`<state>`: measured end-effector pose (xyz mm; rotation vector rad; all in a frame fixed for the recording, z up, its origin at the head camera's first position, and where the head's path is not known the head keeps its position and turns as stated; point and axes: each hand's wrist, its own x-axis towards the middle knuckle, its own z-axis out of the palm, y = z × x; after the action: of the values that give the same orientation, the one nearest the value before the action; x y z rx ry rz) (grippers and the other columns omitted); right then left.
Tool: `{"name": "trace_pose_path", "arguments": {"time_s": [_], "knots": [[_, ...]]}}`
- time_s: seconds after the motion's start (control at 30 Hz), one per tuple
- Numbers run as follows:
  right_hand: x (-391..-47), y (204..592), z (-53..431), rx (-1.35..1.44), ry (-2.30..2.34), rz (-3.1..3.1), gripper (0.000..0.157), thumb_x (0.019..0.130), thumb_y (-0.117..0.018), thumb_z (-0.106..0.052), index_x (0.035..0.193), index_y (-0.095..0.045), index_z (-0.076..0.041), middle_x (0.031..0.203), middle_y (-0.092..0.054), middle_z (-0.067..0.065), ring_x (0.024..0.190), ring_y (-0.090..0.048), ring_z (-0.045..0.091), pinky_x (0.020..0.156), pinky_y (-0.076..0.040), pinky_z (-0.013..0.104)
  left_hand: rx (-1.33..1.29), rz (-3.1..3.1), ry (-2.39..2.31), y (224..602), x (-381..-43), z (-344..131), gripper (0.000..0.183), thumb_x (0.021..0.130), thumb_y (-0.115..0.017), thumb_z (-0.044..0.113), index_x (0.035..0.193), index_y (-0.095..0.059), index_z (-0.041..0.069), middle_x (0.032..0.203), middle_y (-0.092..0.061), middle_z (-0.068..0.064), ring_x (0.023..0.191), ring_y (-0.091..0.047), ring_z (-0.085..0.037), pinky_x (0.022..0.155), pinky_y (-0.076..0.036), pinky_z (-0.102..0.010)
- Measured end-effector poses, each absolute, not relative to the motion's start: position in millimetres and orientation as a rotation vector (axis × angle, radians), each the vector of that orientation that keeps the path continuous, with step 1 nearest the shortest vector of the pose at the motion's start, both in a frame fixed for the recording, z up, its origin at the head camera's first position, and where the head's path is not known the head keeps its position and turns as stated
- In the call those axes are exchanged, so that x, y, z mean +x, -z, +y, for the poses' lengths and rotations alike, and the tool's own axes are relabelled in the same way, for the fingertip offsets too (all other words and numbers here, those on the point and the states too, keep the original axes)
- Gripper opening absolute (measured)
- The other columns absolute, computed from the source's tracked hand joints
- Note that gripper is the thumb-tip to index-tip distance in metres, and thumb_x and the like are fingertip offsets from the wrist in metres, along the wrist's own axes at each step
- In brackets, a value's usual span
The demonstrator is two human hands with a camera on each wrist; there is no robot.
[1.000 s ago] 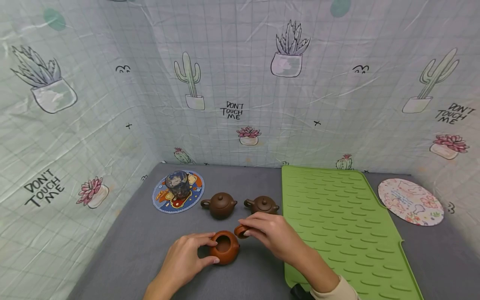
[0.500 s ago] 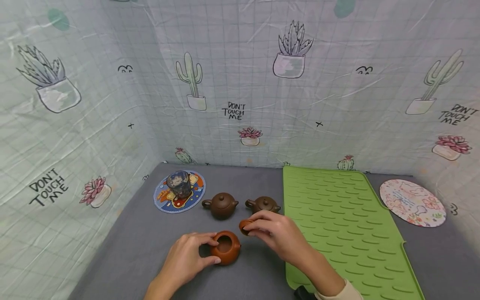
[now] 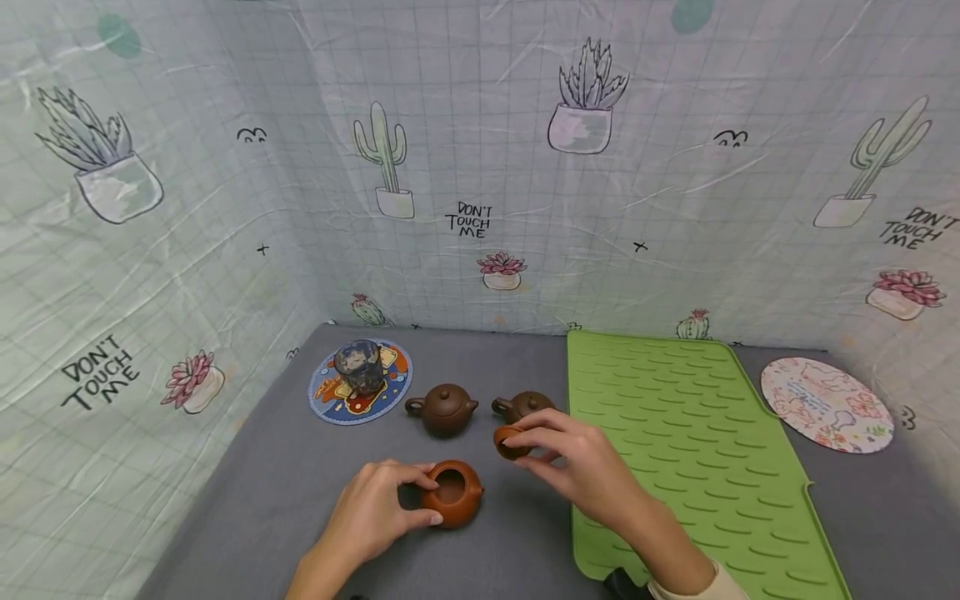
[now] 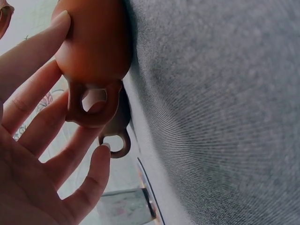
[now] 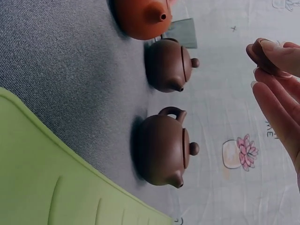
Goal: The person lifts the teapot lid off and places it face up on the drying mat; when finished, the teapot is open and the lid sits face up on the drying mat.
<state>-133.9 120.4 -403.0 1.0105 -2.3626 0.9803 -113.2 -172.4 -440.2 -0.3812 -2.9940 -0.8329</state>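
Just beyond the lid, two brown teapots

Light soft, muted, source out of frame. Orange teapot: faint sheen outside, dark within, diffuse shadow under it on grey cloth. Left wrist view: wall cloth beyond teapot pale, blurred. Head view: wide-angle stretch well out from teapot, toward edges.

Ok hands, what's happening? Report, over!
Left hand holding orange teapot, top open. Right hand pinching orange lid, in the air. Nothing showing between teapot and lid.
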Motion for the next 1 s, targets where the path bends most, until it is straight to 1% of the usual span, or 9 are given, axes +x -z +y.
{"name": "trace_pose_path", "arguments": {"time_s": [0.07,0.3,0.43,0.7,0.9,1.0], "knots": [[-132.6,401.3,122.0,1.008,-0.975,-2.356,0.033,0.078,-0.087,-0.008,0.106,-0.079,-0.023,0.112,-0.072,-0.005,0.09,-0.07,0.008,0.062,-0.046,0.008,-0.37,-2.999,0.84,439.2,-113.5,-171.9,0.029,0.065,-0.095,0.036,0.091,-0.082,0.034,0.117,-0.076,0.019,0.1,-0.071,-0.012,0.082,-0.058,-0.033],[-125.0,395.5,130.5,0.999,-1.082,-2.359,0.039,0.077,-0.085,0.003,0.108,-0.077,-0.02,0.114,-0.072,-0.001,0.094,-0.074,0.012,0.072,-0.055,0.009,-0.356,-3.015,0.861,437.8,-113.3,-171.4,0.03,0.065,-0.095,0.038,0.092,-0.082,0.035,0.117,-0.076,0.021,0.099,-0.071,-0.011,0.079,-0.057,-0.03],[-121.8,391.7,137.5,0.966,-1.079,-2.369,0.04,0.076,-0.085,0.005,0.107,-0.077,-0.019,0.114,-0.072,0.0,0.094,-0.074,0.015,0.07,-0.056,0.009,-0.349,-3.016,0.878,438.3,-112.9,-171.5,0.03,0.065,-0.095,0.038,0.091,-0.082,0.034,0.116,-0.076,0.021,0.099,-0.071,-0.012,0.078,-0.057,-0.03],[-117.4,388.0,145.9,0.94,-1.026,-2.378,0.041,0.076,-0.085,0.004,0.108,-0.077,-0.022,0.112,-0.072,-0.002,0.092,-0.074,0.012,0.068,-0.055,0.009,-0.332,-3.026,0.908,437.7,-115.1,-171.2,0.03,0.064,-0.096,0.039,0.09,-0.082,0.035,0.116,-0.076,0.02,0.103,-0.072,-0.016,0.08,-0.058,-0.039],[-113.4,388.2,152.1,0.918,-1.07,-2.405,0.041,0.077,-0.084,0.004,0.108,-0.077,-0.021,0.112,-0.071,-0.004,0.096,-0.074,0.013,0.069,-0.057,0.01,-0.337,-3.019,0.89,437.3,-114.4,-171.2,0.03,0.064,-0.096,0.039,0.089,-0.082,0.036,0.115,-0.077,0.02,0.104,-0.072,-0.015,0.08,-0.058,-0.035],[-111.2,388.9,157.4,0.912,-1.083,-2.407,0.041,0.077,-0.083,0.006,0.108,-0.076,-0.02,0.112,-0.07,-0.004,0.096,-0.074,0.013,0.069,-0.058,0.012,-0.339,-3.019,0.89,437.5,-113.0,-170.8,0.03,0.064,-0.096,0.039,0.089,-0.082,0.036,0.114,-0.077,0.02,0.105,-0.073,-0.016,0.081,-0.058,-0.036]]}}
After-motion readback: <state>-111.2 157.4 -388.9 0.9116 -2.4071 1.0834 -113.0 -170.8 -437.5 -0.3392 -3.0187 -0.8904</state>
